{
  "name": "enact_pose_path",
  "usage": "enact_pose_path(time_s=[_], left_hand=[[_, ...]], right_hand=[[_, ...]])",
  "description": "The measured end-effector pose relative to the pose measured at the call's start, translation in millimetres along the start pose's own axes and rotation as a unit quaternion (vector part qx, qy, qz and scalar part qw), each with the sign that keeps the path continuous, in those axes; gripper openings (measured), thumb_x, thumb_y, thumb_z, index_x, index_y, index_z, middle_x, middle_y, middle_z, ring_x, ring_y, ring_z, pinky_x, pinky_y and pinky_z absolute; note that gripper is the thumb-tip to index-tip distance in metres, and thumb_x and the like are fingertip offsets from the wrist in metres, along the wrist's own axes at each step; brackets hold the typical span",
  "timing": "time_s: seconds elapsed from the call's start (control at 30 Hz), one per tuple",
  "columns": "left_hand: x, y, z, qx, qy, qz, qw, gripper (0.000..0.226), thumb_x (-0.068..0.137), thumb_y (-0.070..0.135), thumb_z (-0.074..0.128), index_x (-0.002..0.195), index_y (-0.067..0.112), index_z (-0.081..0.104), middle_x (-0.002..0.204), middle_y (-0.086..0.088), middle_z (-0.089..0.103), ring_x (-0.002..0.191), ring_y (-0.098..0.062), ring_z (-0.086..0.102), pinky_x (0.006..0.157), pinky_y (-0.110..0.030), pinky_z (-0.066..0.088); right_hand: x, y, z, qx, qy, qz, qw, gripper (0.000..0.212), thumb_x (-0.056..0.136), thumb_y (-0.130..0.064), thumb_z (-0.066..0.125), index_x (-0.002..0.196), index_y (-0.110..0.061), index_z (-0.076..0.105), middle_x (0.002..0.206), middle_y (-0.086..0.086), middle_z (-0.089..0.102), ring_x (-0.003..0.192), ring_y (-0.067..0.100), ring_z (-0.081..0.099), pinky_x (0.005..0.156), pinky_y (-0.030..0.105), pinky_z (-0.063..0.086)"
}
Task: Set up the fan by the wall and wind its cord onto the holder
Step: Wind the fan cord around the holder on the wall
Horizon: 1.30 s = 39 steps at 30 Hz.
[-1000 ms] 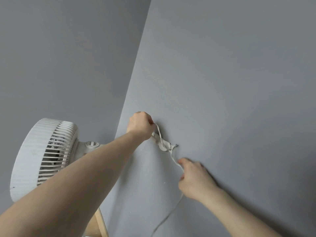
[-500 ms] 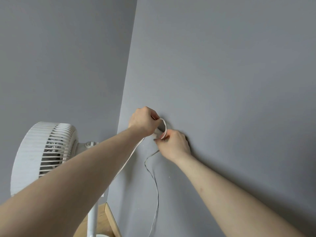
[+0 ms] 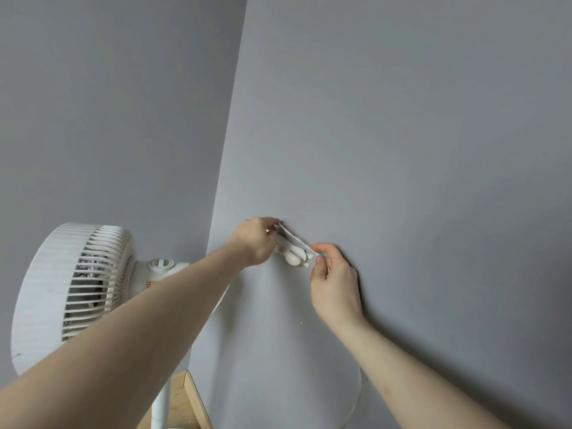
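Cord (image 3: 293, 240) looks thin, light, floppy; prob springs loose w/o tension, so best pinched close to the holder (image 3: 291, 254), which sits on the wall (image 3: 402, 150) btwn both hands; a taut span runs from left hand (image 3: 254, 243) to right hand (image 3: 334, 283). Left fingers curled, pinching cord at its upper end; right thumb + forefinger pinch the lower end, other fingers loosely bent. Holder carries a few wound turns. Fan (image 3: 74, 289) stands left of left forearm, near the corner.

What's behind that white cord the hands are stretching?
Behind the white cord sits a white holder fixed to the grey wall. The left hand covers the holder's left end.
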<state>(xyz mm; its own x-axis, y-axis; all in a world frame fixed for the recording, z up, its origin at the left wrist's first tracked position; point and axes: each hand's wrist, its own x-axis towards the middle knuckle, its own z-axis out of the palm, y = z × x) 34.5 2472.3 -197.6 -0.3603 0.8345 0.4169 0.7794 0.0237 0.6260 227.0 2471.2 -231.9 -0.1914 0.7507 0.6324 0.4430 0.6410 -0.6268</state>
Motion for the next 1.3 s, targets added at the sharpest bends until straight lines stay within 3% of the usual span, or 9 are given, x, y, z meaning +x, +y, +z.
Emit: enact_pose_path(time_s=[0.17, 0.27, 0.37, 0.5, 0.7, 0.87, 1.0, 1.13, 1.3], left_hand=[[-6, -7, 8, 0.003, -0.032, 0.012, 0.999, 0.049, 0.096, 0.015, 0.040, 0.142, 0.024, 0.056, 0.149, -0.001, 0.046, 0.138, -0.019, 0.044, 0.114, -0.030, 0.033], [-8, -12, 11, -0.027, -0.031, 0.023, 0.999, 0.048, 0.097, 0.015, 0.041, 0.141, 0.027, 0.055, 0.146, 0.001, 0.049, 0.131, -0.017, 0.051, 0.107, -0.029, 0.039], [-9, -14, 13, -0.042, -0.042, 0.033, 0.998, 0.045, 0.097, 0.013, 0.041, 0.138, 0.025, 0.053, 0.140, 0.001, 0.053, 0.128, -0.019, 0.052, 0.103, -0.029, 0.042], [-9, -13, 15, -0.024, -0.045, 0.044, 0.998, 0.040, 0.096, 0.012, 0.046, 0.136, 0.018, 0.051, 0.138, -0.001, 0.051, 0.127, -0.021, 0.050, 0.104, -0.030, 0.040], [-10, -15, 21, -0.087, -0.027, 0.019, 0.996, 0.045, 0.094, 0.008, 0.043, 0.138, 0.015, 0.045, 0.141, -0.005, 0.042, 0.115, -0.023, 0.055, 0.097, -0.030, 0.044], [-10, -34, 26, -0.158, -0.092, -0.074, 0.980, 0.053, 0.094, 0.007, 0.039, 0.146, 0.017, 0.042, 0.136, -0.007, 0.059, 0.121, -0.025, 0.055, 0.097, -0.034, 0.047], [-14, -46, 28, -0.187, -0.110, -0.083, 0.973, 0.046, 0.091, 0.002, 0.037, 0.121, 0.020, 0.067, 0.107, 0.001, 0.073, 0.098, -0.020, 0.062, 0.095, -0.034, 0.050], [-19, -56, 34, -0.145, -0.137, -0.068, 0.978, 0.043, 0.089, 0.002, 0.037, 0.101, 0.025, 0.071, 0.097, 0.007, 0.071, 0.100, -0.021, 0.066, 0.096, -0.031, 0.052], [-27, -63, 37, -0.263, -0.138, -0.120, 0.947, 0.038, 0.090, -0.005, 0.033, 0.093, -0.002, 0.071, 0.085, -0.015, 0.068, 0.072, -0.030, 0.066, 0.071, -0.028, 0.054]], right_hand=[[-23, 16, 11, -0.044, -0.009, 0.025, 0.999, 0.026, 0.100, -0.012, 0.044, 0.114, -0.024, 0.062, 0.082, -0.008, 0.071, 0.079, 0.022, 0.065, 0.074, 0.038, 0.055], [-33, 17, 14, 0.030, -0.022, 0.122, 0.992, 0.023, 0.102, -0.017, 0.044, 0.109, -0.025, 0.065, 0.076, -0.010, 0.073, 0.060, 0.020, 0.064, 0.063, 0.041, 0.060], [-37, 9, 22, 0.242, 0.000, 0.326, 0.914, 0.021, 0.102, -0.013, 0.050, 0.103, -0.014, 0.071, 0.079, 0.003, 0.076, 0.043, 0.017, 0.050, 0.051, 0.033, 0.056], [-45, 9, 41, 0.374, 0.014, 0.473, 0.798, 0.017, 0.100, -0.016, 0.055, 0.098, -0.007, 0.070, 0.084, 0.010, 0.075, 0.068, 0.020, 0.056, 0.061, 0.032, 0.055], [-39, 17, 61, 0.339, -0.060, 0.531, 0.774, 0.025, 0.100, -0.012, 0.048, 0.099, -0.013, 0.072, 0.107, 0.006, 0.070, 0.091, 0.022, 0.062, 0.081, 0.040, 0.056], [-19, 9, 69, 0.371, -0.107, 0.570, 0.726, 0.013, 0.098, -0.013, 0.057, 0.100, -0.014, 0.070, 0.098, 0.009, 0.058, 0.083, 0.020, 0.057, 0.065, 0.037, 0.058], [-4, 8, 80, 0.381, -0.074, 0.565, 0.728, 0.011, 0.096, -0.003, 0.060, 0.086, -0.006, 0.061, 0.067, 0.008, 0.046, 0.053, 0.015, 0.041, 0.033, 0.017, 0.045], [5, 8, 88, 0.359, -0.078, 0.551, 0.749, 0.026, 0.094, 0.004, 0.048, 0.073, -0.007, 0.056, 0.064, 0.006, 0.054, 0.048, 0.012, 0.039, 0.031, 0.009, 0.030], [16, -6, 87, 0.320, -0.110, 0.502, 0.796, 0.028, 0.099, -0.002, 0.042, 0.079, -0.010, 0.060, 0.079, 0.004, 0.063, 0.048, 0.008, 0.040, 0.030, 0.012, 0.023]])
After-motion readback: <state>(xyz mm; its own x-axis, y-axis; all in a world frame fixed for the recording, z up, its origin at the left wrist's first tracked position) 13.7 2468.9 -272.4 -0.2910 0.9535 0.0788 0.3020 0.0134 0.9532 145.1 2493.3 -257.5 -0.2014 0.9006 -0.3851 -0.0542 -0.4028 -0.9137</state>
